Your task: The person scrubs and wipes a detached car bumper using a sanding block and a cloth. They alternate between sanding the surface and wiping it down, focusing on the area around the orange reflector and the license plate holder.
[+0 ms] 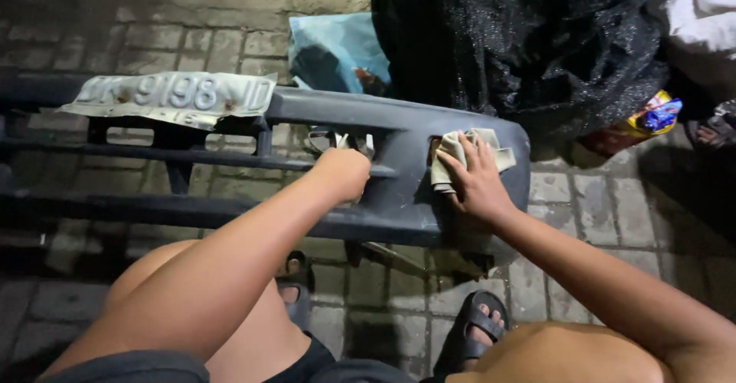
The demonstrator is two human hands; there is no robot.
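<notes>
- A paved brick floor (598,207) carries everything here, dim and grey, running out to every edge of the scene.
- A long dark grey car bumper (383,115) lies across the floor, stretching from the left edge to right of the middle, its slotted grille bars open so the bricks show through.
- A heap of black sparkly cloth (521,38) sits against the far edge of the floor, just behind the bumper's right end.
- A blue plastic bag (337,46) lies on the floor beside that heap, behind the bumper.
- A bent, worn number plate (172,95) hangs on the bumper's upper bar toward the left.
- A dark sandal (479,318) on the person's foot rests on the bricks at the near edge, below the bumper's right end.
- The right hand (479,180) lies flat with spread fingers, pressing a pale folded rag (448,161) against the bumper's right end.
- The left hand (345,170) is curled tight on the bumper at a grille slot near the middle; what its fingers hold I cannot tell.
- A small colourful wrapper (655,115) lies on the floor at the far right.
</notes>
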